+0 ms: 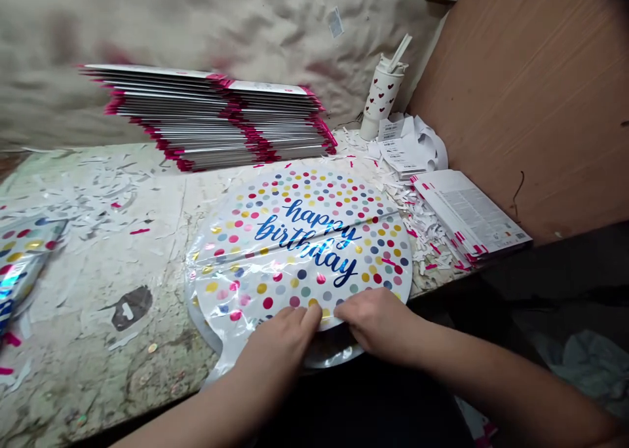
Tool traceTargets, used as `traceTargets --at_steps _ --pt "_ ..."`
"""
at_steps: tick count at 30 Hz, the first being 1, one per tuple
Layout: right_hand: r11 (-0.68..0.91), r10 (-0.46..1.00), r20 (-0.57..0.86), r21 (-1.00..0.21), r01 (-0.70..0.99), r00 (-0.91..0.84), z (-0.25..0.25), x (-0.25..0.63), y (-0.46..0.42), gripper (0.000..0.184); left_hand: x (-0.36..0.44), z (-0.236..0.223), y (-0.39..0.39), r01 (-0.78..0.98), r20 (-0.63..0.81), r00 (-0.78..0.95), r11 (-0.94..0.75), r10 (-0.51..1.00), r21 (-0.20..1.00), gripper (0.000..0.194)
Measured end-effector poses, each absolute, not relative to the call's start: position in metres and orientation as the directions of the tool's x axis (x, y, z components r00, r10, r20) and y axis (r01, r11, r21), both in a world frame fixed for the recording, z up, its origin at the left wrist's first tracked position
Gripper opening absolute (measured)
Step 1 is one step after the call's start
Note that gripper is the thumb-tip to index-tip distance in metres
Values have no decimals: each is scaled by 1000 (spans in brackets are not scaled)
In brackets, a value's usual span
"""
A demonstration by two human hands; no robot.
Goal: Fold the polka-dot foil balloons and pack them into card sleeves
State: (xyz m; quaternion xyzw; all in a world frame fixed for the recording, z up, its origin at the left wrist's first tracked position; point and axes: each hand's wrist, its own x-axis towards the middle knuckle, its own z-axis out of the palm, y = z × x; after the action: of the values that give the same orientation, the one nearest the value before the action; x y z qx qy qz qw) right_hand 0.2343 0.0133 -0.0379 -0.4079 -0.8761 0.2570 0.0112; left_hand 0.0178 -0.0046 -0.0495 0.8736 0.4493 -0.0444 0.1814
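Note:
A flat round foil balloon [299, 238], white with coloured dots and blue "happy birthday" lettering, lies on top of a small pile of similar balloons at the near edge of the worn table [98, 291]. My left hand [280, 346] and my right hand [378, 320] rest side by side on its near rim. Both hands have their fingers curled and pinched on the balloon's edge, fingertips almost touching each other.
A tall stack of flat pink-edged packets [216, 117] stands at the back. A heart-patterned cup with straws [381, 97] is at the back right, beside loose labels [403, 147] and printed cards [466, 212]. Paper scraps litter the table. Another dotted balloon [19, 251] lies far left. A brown board wall [531, 94] rises on the right.

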Motion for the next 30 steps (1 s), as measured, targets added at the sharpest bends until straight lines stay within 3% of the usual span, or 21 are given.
traceTargets --at_steps 4,7,9,11,13,15,17,20,22,25,27,30 --pt "404 813 -127 -581 707 -569 -59 237 11 33 -61 -54 -21 867 -99 486 -465 868 178 59" --pt "360 851 -53 -665 654 -523 -55 249 15 36 -113 -52 -21 944 105 285 -298 953 138 65" --pt "410 848 25 -663 626 -529 -49 252 12 38 -122 -50 -11 938 202 248 -288 947 195 75" --pt "543 786 135 -618 568 -604 -48 249 3 37 -116 -52 2 891 220 321 -372 921 261 84" --pt "681 686 214 -525 510 -695 -54 247 -7 37 -104 -60 12 825 160 449 -477 879 304 73" --pt "735 653 236 -428 527 -720 -68 251 -12 44 -97 -73 17 750 101 565 -561 819 350 49" --pt "664 745 231 -358 657 -626 -86 266 -8 51 -98 -87 19 706 82 612 -590 786 391 41" --pt "358 930 202 -323 876 -306 -104 302 12 50 -104 -99 19 706 89 599 -577 796 410 39" --pt "218 968 188 -306 927 -166 -106 325 30 46 -107 -101 18 707 91 591 -568 802 421 42" --pt "344 939 137 -352 870 -316 -97 347 53 41 -113 -100 22 737 78 562 -542 823 403 54" --pt "429 883 38 -474 769 -468 -87 356 65 38 -122 -99 29 748 52 575 -551 816 370 59" --pt "296 864 -113 -675 676 -491 -72 364 90 28 -137 -93 51 750 -15 552 -489 833 445 45"
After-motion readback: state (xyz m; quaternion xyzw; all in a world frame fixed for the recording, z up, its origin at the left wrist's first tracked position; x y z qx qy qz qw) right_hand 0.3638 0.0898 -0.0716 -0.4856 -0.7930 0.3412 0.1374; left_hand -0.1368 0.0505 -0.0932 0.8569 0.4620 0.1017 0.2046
